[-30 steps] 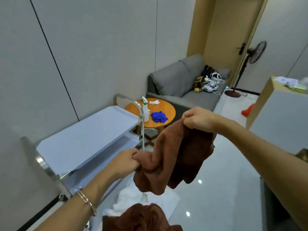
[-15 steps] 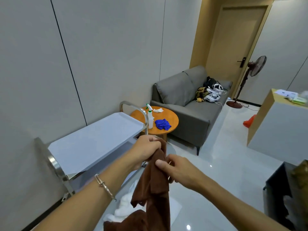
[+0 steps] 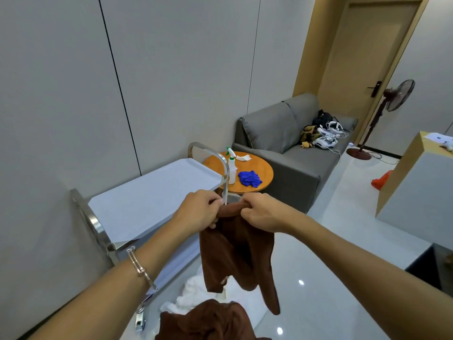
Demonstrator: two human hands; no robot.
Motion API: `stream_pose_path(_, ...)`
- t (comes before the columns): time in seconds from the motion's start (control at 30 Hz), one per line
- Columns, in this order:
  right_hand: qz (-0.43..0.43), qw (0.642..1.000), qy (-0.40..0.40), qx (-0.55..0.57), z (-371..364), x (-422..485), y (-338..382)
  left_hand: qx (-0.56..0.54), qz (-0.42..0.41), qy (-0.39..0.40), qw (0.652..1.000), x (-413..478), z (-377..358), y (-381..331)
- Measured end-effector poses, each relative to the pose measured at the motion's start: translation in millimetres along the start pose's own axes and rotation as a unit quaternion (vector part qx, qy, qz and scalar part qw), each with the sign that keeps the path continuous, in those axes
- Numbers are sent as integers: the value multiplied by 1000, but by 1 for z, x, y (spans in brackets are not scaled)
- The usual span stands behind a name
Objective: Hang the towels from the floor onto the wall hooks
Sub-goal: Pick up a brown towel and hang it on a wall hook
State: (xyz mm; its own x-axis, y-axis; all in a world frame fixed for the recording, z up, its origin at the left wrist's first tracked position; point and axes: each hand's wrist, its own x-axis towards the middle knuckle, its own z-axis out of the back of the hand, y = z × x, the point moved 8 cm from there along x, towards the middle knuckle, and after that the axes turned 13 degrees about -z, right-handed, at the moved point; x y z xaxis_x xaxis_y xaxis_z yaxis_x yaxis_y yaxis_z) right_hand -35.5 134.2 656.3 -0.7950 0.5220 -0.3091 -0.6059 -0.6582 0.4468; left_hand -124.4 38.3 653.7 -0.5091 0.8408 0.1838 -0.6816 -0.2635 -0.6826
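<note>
The brown towel [image 3: 235,253] is grasped at its upper edge by the left grip [image 3: 199,212] and the right grip [image 3: 263,214], and hangs free below both.

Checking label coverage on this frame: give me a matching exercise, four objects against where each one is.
1 held brown towel
2 blue cloth
3 white towel
4 standing fan

A on the floor beside the cart
B near the door
C gripped by left hand and right hand
D on the round table

Pairs: 1-C, 2-D, 3-A, 4-B
</note>
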Motion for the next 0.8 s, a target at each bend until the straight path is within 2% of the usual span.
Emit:
stream_pose_path(0.17, 43, 998, -39, -17, 17, -3, 6, 23, -20, 62, 998, -5, -7, 2)
stream_pose_path(0.23, 58, 996, -50, -51, 18, -5, 2, 91, -30, 81, 992, -8, -9, 3)
stream_pose_path(0.33, 58, 995, -36, -77, 15, -9, -6, 204, -62, 37, 976, -7, -7, -6)
stream_pose_path(0.4, 51, 993, -23, -103, 12, -12, -9, 190, -96, 19, 977, -7, -10, -13)
stream_pose_path(0.57, 36, 993, 23, -109, 6, -23, -11, 62, -107, 57, 991, -15, -25, -19)
stream_pose_path(0.67, 78, 994, -24, -69, 3, -25, 1, 48, -110, 43, 992, -17, -24, -23)
stream_pose_path(0.8, 82, 990, -71, -93, 4, -23, 9, 87, -108, 37, 990, -24, -9, -19)
